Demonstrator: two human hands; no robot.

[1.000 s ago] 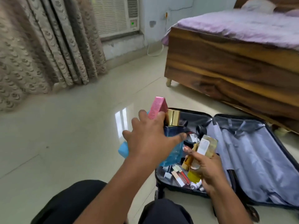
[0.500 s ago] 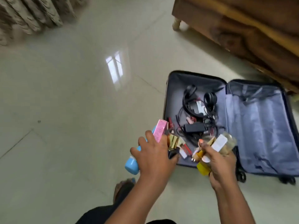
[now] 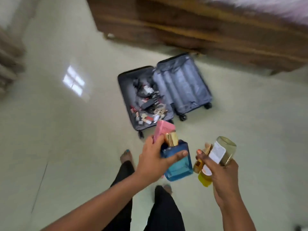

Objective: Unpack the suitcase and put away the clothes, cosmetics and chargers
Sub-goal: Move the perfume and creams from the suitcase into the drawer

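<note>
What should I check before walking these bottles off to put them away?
1. Left hand grips blue perfume bottle and pink box: ok.
2. Right hand holds clear bottle and yellow bottle: ok.
3. Floor ahead of feet: ok.
4. Suitcase emptied: not ok, chargers and small cosmetics remain.
5. Bottle caps tight: cannot tell.

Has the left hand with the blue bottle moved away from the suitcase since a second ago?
Yes. The left hand and blue bottle were over the open suitcase; now they are clear of its near edge, over bare floor.
</note>
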